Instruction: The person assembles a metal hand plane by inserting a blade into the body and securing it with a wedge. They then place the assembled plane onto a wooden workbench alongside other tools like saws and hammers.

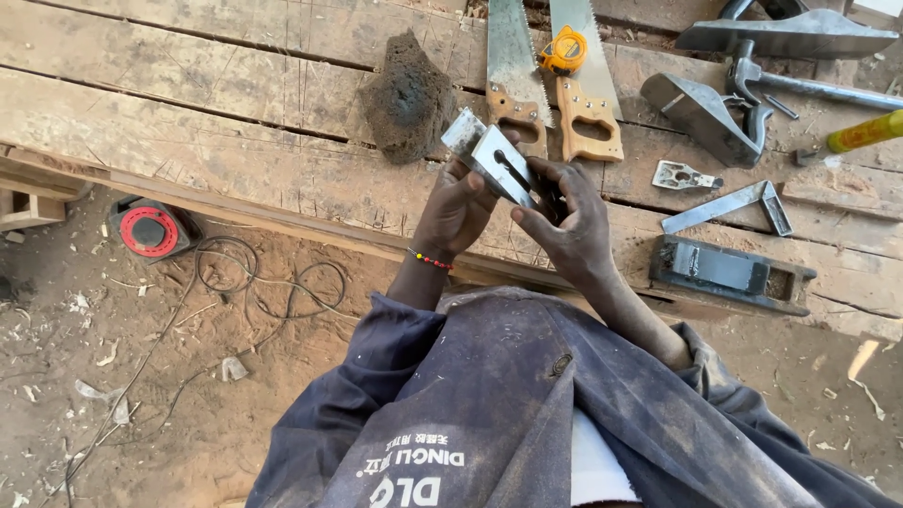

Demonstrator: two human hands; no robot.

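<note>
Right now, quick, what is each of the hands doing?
Left hand: closed around the flat metal blade, holding it up.
Right hand: fingers curled on the blade's lower end, gripping it too.

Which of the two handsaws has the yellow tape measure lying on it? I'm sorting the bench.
The right-hand handsaw: the yellow tape measure sits on its blade above the handle; the left handsaw carries nothing.

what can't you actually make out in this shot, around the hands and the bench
Head view, the only one:
- Lower end of the slotted metal blade: covered by the left hand and right hand.
- Right hand's fingertips: tucked behind the blade.
- Two handsaws: blades cut off by the top edge.
- Yellow-handled tool: runs off the right edge.
- Dark lump on the bench: material unclear.
</note>
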